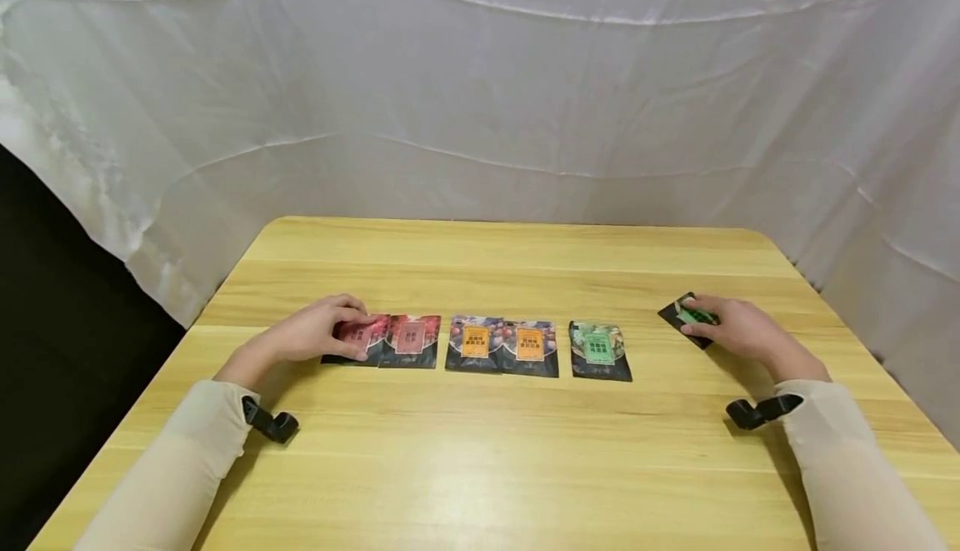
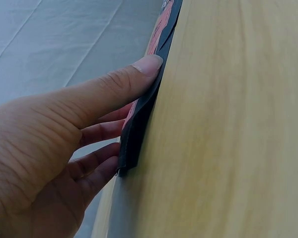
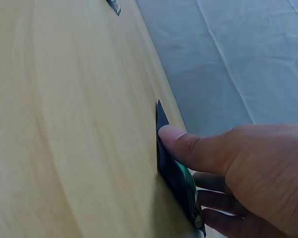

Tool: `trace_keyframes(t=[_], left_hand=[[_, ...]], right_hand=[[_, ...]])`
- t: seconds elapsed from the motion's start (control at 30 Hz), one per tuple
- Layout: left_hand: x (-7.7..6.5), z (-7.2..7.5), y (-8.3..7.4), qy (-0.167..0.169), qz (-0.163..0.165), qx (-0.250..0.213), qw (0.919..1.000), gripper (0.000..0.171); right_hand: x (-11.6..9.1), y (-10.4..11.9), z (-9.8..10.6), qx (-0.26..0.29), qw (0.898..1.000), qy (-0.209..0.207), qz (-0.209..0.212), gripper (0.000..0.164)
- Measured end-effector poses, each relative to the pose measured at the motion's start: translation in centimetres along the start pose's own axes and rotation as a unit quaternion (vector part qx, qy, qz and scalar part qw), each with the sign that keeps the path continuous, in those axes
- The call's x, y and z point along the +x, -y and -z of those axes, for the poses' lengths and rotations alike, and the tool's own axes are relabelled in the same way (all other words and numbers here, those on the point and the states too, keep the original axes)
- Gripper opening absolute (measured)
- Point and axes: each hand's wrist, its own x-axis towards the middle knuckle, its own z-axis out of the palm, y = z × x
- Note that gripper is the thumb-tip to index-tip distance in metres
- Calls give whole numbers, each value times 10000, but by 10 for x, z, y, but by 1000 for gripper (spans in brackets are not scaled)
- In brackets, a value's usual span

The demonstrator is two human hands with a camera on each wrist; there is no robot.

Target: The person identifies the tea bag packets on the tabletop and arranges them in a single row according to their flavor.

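In the head view, my left hand [image 1: 321, 331] holds a red-and-black sachet [image 1: 360, 333] at the left end of a row on the table. Its thumb [image 2: 148, 65] lies over the black edge in the left wrist view, with the other fingers along the far and left sides. My right hand [image 1: 738, 330] pinches a green-and-black sachet [image 1: 678, 312] between thumb and fingers, and that sachet is turned askew. Seen from the right wrist, the same sachet [image 3: 176, 181] tilts up from the wood; whether its lower edge touches is unclear.
Beside the left hand lies another red sachet [image 1: 412, 341]. Two orange-labelled sachets [image 1: 474, 343] overlap mid-row, and a green one [image 1: 600, 351] lies right of them. The wooden table [image 1: 465, 468] ends at a pale hanging cloth [image 1: 480, 92].
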Motion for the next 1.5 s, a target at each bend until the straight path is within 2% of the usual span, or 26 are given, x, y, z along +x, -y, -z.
trace_keyframes(t=[0.13, 0.33, 0.5, 0.77, 1.2, 1.5], left_hand=[[-1, -1, 0, -27, 68, -8, 10000, 65], [-2, -2, -1, -55, 104, -35, 9999, 65], [-2, 0, -1, -62, 40, -23, 10000, 63], [-1, 0, -2, -16, -61, 24, 10000, 62], [-2, 0, -2, -71, 9, 13, 10000, 64], [-1, 0, -3, -109, -29, 0, 9999, 64]], right_hand=[[0, 2, 0, 31, 9999, 124, -25, 65], [1, 5, -3, 109, 9999, 23, -111, 68], [1, 5, -5, 218, 9997, -60, -71, 65], [-3, 6, -5, 343, 9993, 112, -130, 70], [-6, 23, -10, 726, 9965, 246, 322, 61], [-5, 33, -15, 805, 9954, 110, 501, 57]])
